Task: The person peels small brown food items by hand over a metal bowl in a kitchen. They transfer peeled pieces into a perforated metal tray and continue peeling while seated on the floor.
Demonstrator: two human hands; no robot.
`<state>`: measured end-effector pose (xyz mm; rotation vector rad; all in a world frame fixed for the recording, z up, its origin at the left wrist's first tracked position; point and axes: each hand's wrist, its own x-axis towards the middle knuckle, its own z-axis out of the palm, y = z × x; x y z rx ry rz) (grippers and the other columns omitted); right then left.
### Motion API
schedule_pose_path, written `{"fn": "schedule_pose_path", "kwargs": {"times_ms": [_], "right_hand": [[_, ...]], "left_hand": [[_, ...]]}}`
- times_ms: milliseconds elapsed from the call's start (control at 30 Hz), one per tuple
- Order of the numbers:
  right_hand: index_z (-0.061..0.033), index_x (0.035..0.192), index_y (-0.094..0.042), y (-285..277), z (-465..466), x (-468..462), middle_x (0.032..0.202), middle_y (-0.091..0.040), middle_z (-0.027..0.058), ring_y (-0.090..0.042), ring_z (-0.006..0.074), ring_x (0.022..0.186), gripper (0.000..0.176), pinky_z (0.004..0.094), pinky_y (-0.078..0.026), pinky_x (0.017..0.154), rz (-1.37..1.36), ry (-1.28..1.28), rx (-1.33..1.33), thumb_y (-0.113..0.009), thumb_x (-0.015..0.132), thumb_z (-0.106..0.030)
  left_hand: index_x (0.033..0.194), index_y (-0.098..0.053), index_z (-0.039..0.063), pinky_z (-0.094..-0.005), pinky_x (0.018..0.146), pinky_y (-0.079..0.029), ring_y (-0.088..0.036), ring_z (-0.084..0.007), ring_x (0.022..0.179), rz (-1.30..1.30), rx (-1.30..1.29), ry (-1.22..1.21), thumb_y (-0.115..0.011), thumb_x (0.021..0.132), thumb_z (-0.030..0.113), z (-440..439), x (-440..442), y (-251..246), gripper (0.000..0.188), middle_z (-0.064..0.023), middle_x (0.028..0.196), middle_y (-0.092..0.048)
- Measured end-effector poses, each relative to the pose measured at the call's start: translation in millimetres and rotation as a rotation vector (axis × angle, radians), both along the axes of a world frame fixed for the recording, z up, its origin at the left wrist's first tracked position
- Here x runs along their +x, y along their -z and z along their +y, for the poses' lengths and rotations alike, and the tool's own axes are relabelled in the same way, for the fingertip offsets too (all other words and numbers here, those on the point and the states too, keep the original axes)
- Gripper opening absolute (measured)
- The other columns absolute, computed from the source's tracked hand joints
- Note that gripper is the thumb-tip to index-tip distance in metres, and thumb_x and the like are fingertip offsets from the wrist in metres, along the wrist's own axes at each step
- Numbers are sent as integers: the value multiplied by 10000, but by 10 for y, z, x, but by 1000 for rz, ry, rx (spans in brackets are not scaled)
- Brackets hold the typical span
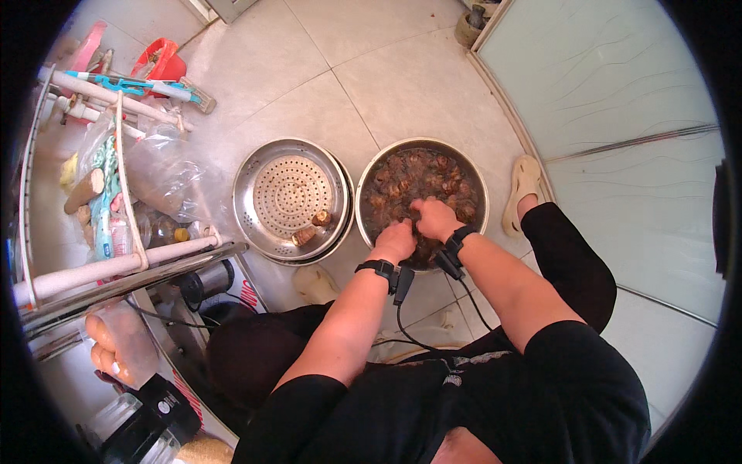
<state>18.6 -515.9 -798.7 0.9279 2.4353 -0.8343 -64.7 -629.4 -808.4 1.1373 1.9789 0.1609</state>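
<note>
Brown, ringed taro corms (406, 171) lie in murky water inside a round metal basin (484, 200) on the floor before me. My left hand (398, 239) is over the near part of the basin, its fingers curled and partly in the water. Just right of it, my right hand (437, 219) reaches in with fingers bent towards the left. Whether either hand grips a corm is hidden by the fingers and dark water. Left of the basin stands a perforated metal steamer pan (255, 223), with two corms (304, 236) at its lower right.
A rack (87, 272) with plastic bags (168, 168) and bottles stands at left, a red bucket (168, 65) behind it. Frosted glass panels (614, 98) bound the right side. A stone mortar with pestle (468, 29) sits at the far right. Cables (406, 325) hang from my wrist straps.
</note>
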Motion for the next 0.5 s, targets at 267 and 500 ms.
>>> {"fn": "schedule_pose_path", "kwargs": {"times_ms": [267,500], "right_hand": [[-74,1137,-583,-154,-73,236,1076,-617,154,-559,354,973,446,411,-454,849,48,472,162,-676,717,-193],[-1,1091,-578,-163,-144,178,992,-626,136,-599,237,896,529,329,-484,777,568,771,-465,-772,601,-54]], "left_hand": [[1028,-578,24,-381,769,-491,-616,-319,875,-25,341,-529,-687,718,154,-57,-228,67,353,-184,914,-633],[887,-533,14,-324,545,-487,-591,-223,670,-781,547,-1348,-605,818,146,-347,-830,-75,165,-84,791,-588]]}}
